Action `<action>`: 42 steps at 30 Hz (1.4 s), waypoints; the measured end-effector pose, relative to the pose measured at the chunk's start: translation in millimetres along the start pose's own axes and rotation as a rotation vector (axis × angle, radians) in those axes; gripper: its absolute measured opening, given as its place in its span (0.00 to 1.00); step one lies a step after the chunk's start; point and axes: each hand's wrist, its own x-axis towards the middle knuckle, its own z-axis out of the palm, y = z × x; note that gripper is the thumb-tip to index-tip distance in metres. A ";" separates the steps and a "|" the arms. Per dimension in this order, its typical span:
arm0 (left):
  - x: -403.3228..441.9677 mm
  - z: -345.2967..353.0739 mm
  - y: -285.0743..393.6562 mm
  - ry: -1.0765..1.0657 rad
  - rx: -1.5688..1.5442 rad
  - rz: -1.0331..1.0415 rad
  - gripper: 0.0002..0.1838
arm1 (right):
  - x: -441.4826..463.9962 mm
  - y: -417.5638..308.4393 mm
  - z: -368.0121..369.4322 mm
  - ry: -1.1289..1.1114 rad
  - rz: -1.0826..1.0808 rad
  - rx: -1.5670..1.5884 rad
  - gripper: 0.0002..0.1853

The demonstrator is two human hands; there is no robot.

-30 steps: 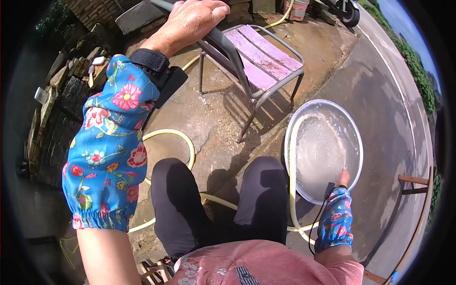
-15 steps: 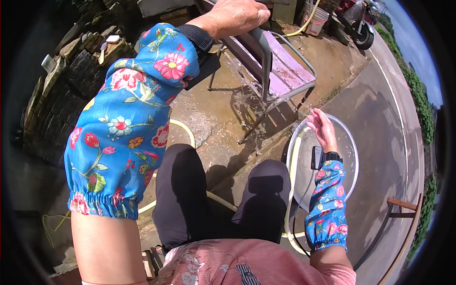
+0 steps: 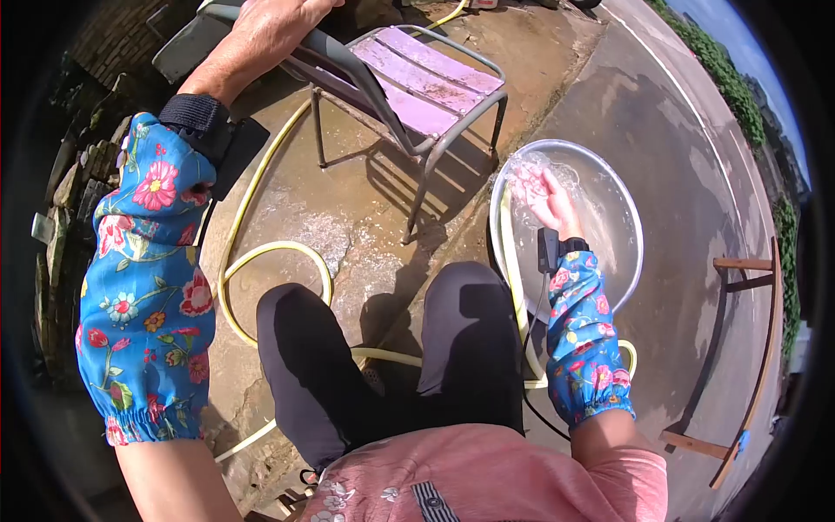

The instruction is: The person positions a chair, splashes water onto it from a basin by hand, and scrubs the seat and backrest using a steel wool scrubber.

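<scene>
Left hand (image 3: 280, 33) grips the pink chair (image 3: 424, 68) by its back; right hand (image 3: 551, 202), loosely spread, dips into water (image 3: 600, 217) inside the metal basin (image 3: 641, 239)

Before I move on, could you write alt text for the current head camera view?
A person's right hand reaches into a metal basin, water splashing around it, while their left hand rests on the frame of a purple chair. Yellow hose runs into the basin, and more loops across the wet ground.
</scene>
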 end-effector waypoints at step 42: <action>-137.9 -94.7 86.1 0.451 0.186 -0.135 0.26 | 85.3 69.7 95.6 -0.022 0.346 -2.683 0.17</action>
